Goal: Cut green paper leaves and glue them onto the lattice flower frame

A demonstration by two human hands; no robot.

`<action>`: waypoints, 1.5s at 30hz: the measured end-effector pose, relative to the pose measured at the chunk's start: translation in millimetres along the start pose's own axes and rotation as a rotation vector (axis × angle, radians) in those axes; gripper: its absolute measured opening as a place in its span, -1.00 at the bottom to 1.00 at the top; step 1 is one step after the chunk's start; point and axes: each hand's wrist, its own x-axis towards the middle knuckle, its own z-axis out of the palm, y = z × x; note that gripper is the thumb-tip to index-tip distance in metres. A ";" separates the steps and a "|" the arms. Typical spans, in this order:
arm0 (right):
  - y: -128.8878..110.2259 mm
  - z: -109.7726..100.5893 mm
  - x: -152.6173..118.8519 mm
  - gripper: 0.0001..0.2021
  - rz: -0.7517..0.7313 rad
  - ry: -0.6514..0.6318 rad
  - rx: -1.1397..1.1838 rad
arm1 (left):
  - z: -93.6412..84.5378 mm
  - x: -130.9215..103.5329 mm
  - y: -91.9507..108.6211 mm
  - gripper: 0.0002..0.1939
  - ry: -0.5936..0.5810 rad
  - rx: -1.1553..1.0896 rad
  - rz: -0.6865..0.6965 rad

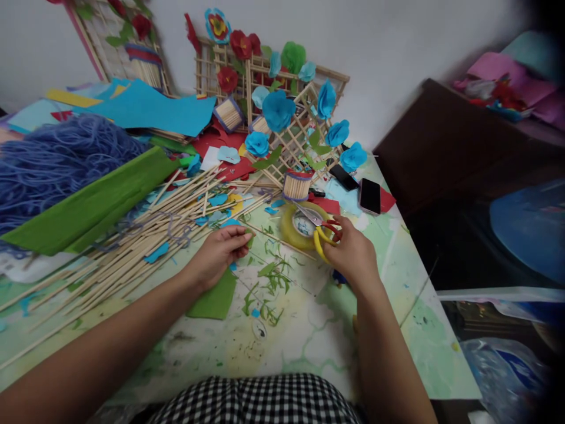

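My left hand [223, 250] is closed in a pinch, with a small piece of green paper [251, 240] showing at the fingertips. Below its wrist lies a larger green sheet [215, 299] on the table. My right hand [353, 250] grips scissors [314, 218] with red and yellow handles, fingers in the loops. The scissor blades point up and left, above a roll of clear yellowish tape [288, 228]. Thin green paper clippings [276, 277] are scattered between my hands. A thin bamboo stick [282, 240] lies just beyond the clippings.
Many bamboo sticks [128, 253] lie on the left, beside purple yarn [66, 165] and folded green paper [101, 200]. Stick lattices with blue paper flowers [278, 110] lean at the back wall. Two phones [369, 196] rest back right, near the table's right edge.
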 end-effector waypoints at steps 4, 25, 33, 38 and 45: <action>-2.2 -9.9 -13.7 -0.46 0.033 0.025 0.114 | 0.1 0.3 -1.9 -0.76 -0.016 0.056 0.021; -32.8 25.0 -61.5 -0.49 -0.289 -0.250 0.174 | 1.8 -5.1 -9.0 -0.79 -0.051 0.196 0.127; -32.1 27.7 -60.9 -0.42 -0.296 -0.297 0.143 | 5.7 -6.0 -8.0 -0.80 -0.031 0.241 0.122; -31.4 28.6 -61.7 -0.43 -0.312 -0.299 0.129 | 5.4 -6.0 -8.7 -0.78 -0.040 0.234 0.113; -32.4 28.3 -61.8 -0.45 -0.306 -0.313 0.130 | 3.9 -6.5 -9.4 -0.76 -0.055 0.227 0.100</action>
